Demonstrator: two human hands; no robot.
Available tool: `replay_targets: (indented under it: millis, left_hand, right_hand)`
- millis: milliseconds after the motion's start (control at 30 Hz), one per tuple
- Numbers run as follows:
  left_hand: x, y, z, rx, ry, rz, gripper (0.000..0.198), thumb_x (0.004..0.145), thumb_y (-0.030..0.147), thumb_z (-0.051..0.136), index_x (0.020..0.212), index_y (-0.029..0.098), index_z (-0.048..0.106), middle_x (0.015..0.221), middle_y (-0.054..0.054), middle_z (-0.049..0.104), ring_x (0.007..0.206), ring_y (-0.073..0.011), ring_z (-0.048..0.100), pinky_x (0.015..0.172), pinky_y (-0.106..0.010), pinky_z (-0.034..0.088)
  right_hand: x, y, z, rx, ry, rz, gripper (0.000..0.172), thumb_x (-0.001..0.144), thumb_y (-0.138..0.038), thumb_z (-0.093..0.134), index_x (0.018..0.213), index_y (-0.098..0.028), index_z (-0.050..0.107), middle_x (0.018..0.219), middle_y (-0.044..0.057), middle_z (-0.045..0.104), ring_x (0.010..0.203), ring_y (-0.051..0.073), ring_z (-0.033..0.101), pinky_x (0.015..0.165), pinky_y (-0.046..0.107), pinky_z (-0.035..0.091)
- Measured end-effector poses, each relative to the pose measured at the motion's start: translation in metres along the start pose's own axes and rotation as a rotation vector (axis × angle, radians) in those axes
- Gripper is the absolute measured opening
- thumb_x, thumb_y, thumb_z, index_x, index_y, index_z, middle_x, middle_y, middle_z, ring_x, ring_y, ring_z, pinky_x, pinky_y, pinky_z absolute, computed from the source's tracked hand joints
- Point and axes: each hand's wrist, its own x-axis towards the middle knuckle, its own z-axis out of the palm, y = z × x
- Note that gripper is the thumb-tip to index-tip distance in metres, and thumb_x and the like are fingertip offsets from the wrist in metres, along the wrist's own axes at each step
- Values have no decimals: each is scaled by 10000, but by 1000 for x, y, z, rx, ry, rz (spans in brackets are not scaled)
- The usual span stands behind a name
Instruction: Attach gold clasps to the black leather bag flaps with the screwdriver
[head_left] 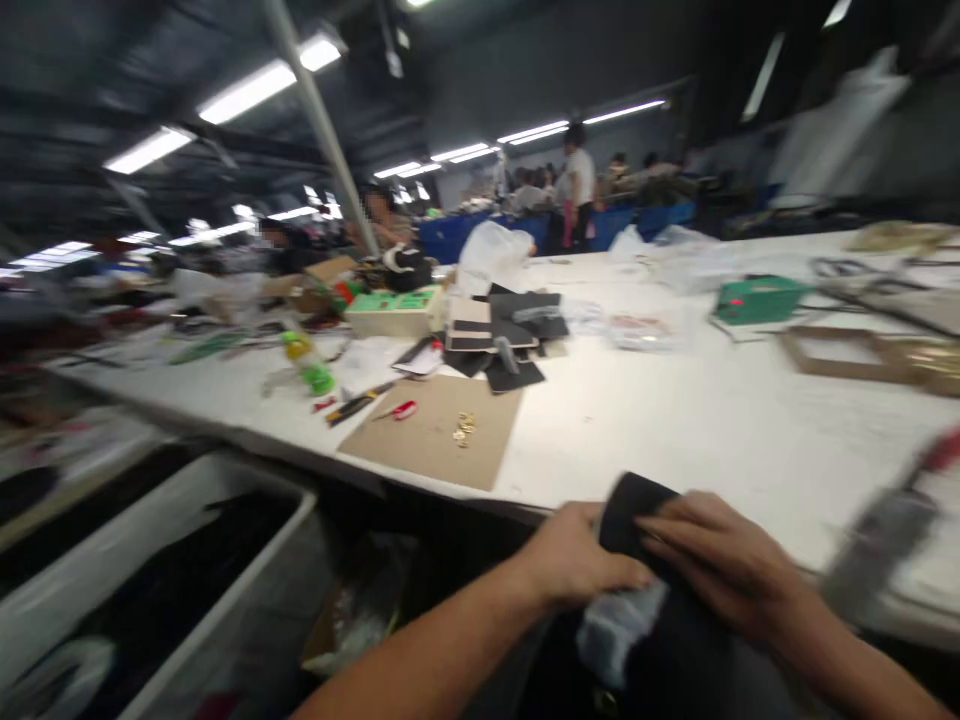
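Note:
Just off the table's front edge, my left hand [574, 560] grips a black sheet-like piece [634, 510], thumb in front and the other fingers behind it. Its exact kind is unclear through the blur. My right hand [724, 560] is closed on the same piece from the right, with something small and indistinct near its fingertips. Below my left thumb, a crumpled translucent plastic wrap [619, 630] lies against the dark material. Lower down, a small gold-coloured fitting [604, 700] shows at the bottom edge.
On the white table [600, 420] lie a brown board [427, 450] with gold hardware [464, 428], red-handled snips [405, 410], a cutter [360, 402], a bottle [309, 362] and black pieces [517, 330]. A white bin [247, 590] stands lower left. Other people [579, 185] are far behind.

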Motion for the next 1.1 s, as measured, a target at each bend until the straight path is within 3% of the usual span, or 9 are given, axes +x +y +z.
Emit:
replay_targets:
  millis: [67, 267, 500, 667, 733, 867, 967, 1033, 1100]
  left_hand:
    - [6, 7, 5, -16, 50, 57, 489, 600, 332, 913, 1034, 138, 798, 896, -59, 788, 778, -202, 708, 774, -297, 563]
    - [15, 6, 16, 3, 88, 21, 515, 701, 372, 898, 1147, 148, 769, 1066, -109, 818, 942, -280, 757, 854, -347, 578]
    - [13, 6, 21, -126, 112, -32, 579, 705, 385, 923, 1202, 141, 755, 1096, -147, 815, 992, -339, 777, 928, -442, 601]
    - [24, 14, 16, -311, 186, -107, 535, 725, 278, 902, 1209, 112, 745, 1096, -159, 813, 947, -315, 788, 928, -433, 615]
    - [29, 14, 11, -412, 165, -150, 521, 760, 300, 879, 1228, 119, 742, 1107, -153, 811, 958, -317, 787, 928, -443, 621]
    - [27, -3, -2, -519, 159, -160, 515, 827, 453, 831, 1236, 151, 751, 1099, -127, 817, 965, -316, 787, 923, -429, 622]
    - [15, -24, -10, -439, -10, -266, 489, 809, 388, 866, 1202, 118, 761, 1085, -158, 817, 898, -296, 794, 852, -375, 629]
    - [10, -36, -10, -386, -48, -282, 478, 790, 301, 883, 1206, 106, 750, 1087, -170, 815, 887, -286, 796, 828, -354, 628]
    - [8, -44, -8, -388, 2, -249, 468, 799, 273, 873, 1216, 110, 739, 1094, -165, 815, 914, -284, 796, 846, -358, 627]
  right_hand:
    - [1, 2, -11, 27, -81, 25, 152, 1031, -302, 661, 1092, -297, 801, 875, 46, 736, 777, 204, 678, 707, 364, 525]
    - [2, 3, -10, -38, 92, 292, 78, 977, -275, 739, 1028, -279, 798, 896, 30, 712, 875, 223, 655, 828, 415, 479]
    - [-8, 15, -29, 37, 374, 695, 446, 957, -460, 708, 1334, -226, 666, 1199, 104, 681, 1027, 265, 649, 906, 436, 543]
    - [-38, -4, -24, 652, 104, 1079, 484, 907, -593, 742, 1188, -199, 754, 1021, 80, 768, 872, 271, 713, 789, 399, 586]
    - [-42, -12, -18, 798, 107, 1162, 440, 863, -584, 793, 1062, -191, 781, 937, 63, 782, 806, 265, 719, 724, 369, 583]
    - [-32, -2, -7, 922, 344, 1256, 445, 771, -556, 870, 993, -185, 763, 885, 56, 791, 753, 258, 725, 712, 364, 599]
    - [-26, 14, -2, 917, 384, 1326, 497, 767, -571, 849, 1045, -176, 731, 917, 88, 791, 776, 288, 734, 704, 403, 613]
    - [-30, 19, -2, 754, 367, 1280, 535, 810, -576, 801, 1153, -177, 702, 1041, 116, 779, 893, 311, 737, 763, 433, 613]
    - [-40, 16, -3, 396, 405, 1123, 592, 850, -541, 776, 1303, -183, 645, 1219, 142, 723, 1066, 320, 700, 890, 463, 585]
